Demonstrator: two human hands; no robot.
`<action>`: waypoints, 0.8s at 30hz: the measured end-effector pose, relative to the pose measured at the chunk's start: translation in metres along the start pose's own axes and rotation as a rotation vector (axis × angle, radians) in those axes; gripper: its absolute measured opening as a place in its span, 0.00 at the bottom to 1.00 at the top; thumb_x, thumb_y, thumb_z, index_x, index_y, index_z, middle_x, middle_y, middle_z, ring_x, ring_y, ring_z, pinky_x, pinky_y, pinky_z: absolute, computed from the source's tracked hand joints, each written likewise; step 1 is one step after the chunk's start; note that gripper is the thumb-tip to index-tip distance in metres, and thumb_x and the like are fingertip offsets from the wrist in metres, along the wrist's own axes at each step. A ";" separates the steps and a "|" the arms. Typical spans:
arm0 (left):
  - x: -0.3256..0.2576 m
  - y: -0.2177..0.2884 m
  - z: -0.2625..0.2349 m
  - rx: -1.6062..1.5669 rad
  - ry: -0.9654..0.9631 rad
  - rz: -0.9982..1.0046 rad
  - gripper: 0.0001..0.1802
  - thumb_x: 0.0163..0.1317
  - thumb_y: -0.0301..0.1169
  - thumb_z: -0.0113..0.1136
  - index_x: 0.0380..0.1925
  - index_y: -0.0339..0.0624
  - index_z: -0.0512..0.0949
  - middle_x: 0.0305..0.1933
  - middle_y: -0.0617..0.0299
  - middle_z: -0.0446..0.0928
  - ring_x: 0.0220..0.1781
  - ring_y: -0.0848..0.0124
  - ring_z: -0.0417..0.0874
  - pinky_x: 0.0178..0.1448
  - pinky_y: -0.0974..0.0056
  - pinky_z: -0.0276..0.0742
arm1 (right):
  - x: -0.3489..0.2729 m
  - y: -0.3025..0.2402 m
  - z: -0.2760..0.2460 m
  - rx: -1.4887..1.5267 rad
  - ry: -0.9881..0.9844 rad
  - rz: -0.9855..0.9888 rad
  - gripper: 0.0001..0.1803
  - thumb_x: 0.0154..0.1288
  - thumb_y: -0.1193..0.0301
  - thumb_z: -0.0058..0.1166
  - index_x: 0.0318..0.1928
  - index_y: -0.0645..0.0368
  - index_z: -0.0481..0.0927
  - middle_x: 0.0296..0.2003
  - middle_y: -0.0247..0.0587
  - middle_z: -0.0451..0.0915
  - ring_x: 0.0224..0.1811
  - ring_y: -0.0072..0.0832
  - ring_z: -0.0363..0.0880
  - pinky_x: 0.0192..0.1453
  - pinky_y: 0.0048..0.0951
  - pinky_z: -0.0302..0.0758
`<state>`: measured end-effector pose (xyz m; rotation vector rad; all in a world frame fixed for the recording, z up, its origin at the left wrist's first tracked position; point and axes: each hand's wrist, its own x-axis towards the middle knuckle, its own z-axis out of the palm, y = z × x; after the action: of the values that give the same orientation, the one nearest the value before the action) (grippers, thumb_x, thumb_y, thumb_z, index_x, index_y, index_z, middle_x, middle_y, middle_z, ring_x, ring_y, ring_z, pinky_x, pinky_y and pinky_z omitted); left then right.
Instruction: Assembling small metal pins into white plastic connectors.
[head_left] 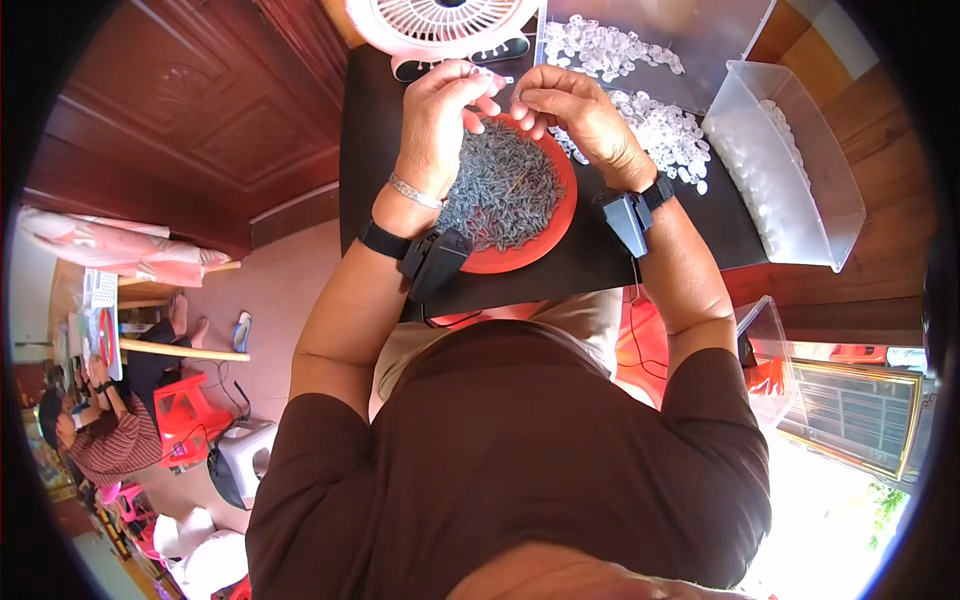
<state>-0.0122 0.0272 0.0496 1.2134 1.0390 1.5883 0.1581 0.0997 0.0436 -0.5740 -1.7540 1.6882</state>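
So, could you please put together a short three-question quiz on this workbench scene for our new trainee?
1. True or false: the red plate holds a heap of small dark grey pieces.
2. Multiple choice: where do the loose clear pieces lie in relation to the plate? A) on the person's left of it B) on the person's right of it C) under it
3. Short answer: what stands at the far edge of the black table, beyond the left hand and the right hand?

Key
1. True
2. B
3. A small pink and white fan
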 end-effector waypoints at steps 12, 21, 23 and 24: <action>-0.002 -0.016 0.000 -0.016 -0.030 0.010 0.10 0.59 0.32 0.53 0.27 0.37 0.78 0.27 0.63 0.78 0.26 0.79 0.76 0.28 0.76 0.68 | 0.004 0.016 0.002 -0.048 -0.033 0.078 0.08 0.66 0.69 0.51 0.37 0.61 0.78 0.29 0.30 0.78 0.29 0.15 0.74 0.35 0.16 0.72; -0.001 -0.030 -0.001 -0.094 -0.030 -0.030 0.08 0.61 0.29 0.51 0.31 0.34 0.75 0.28 0.61 0.76 0.26 0.75 0.77 0.28 0.74 0.70 | 0.002 0.020 0.010 -0.122 0.030 0.065 0.09 0.62 0.67 0.54 0.35 0.60 0.79 0.27 0.28 0.79 0.28 0.14 0.74 0.32 0.15 0.71; -0.002 -0.029 0.000 -0.087 -0.024 -0.042 0.08 0.61 0.29 0.52 0.31 0.34 0.75 0.28 0.61 0.75 0.26 0.75 0.76 0.28 0.74 0.70 | 0.001 0.020 0.014 -0.162 0.055 0.050 0.09 0.61 0.67 0.54 0.34 0.60 0.79 0.27 0.28 0.79 0.29 0.14 0.74 0.32 0.16 0.72; -0.002 -0.029 0.000 -0.081 -0.015 -0.050 0.08 0.61 0.29 0.52 0.31 0.35 0.75 0.28 0.61 0.75 0.26 0.75 0.76 0.28 0.74 0.70 | 0.000 0.019 0.016 -0.196 0.049 0.065 0.08 0.65 0.67 0.52 0.35 0.59 0.78 0.28 0.27 0.77 0.29 0.14 0.72 0.35 0.16 0.70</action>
<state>-0.0079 0.0331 0.0218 1.1340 0.9789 1.5655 0.1448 0.0905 0.0247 -0.7606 -1.8969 1.5410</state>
